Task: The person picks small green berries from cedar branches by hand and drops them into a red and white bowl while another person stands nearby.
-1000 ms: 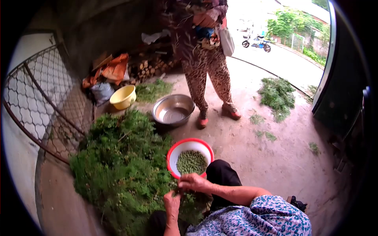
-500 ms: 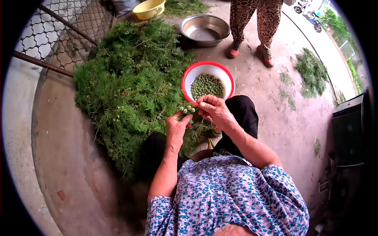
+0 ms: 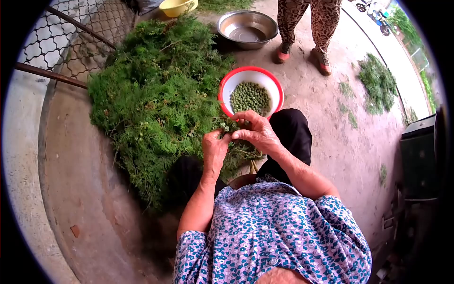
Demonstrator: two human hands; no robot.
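My left hand is closed on a green conifer sprig with small, round, pale-green cones showing above its fingertips. Close against it, my right hand has thumb and forefinger apart around the cone cluster; whether a cone sits deeper in the fingers is hidden. Just beyond the hands stands a white bowl with a red rim, holding many loose green cones. A large heap of feathery conifer branches lies to the left, reaching up to my left hand and knee.
A metal basin and a yellow basin stand farther back. Another person's legs in patterned trousers are beyond the bowl. Loose greenery lies on the concrete floor at right. A wire-mesh panel is at far left.
My right thumb and forefinger have gone from a pinch beside the cones to spread around them. The cone sprig has shifted slightly in my left hand. The view has tilted a little.
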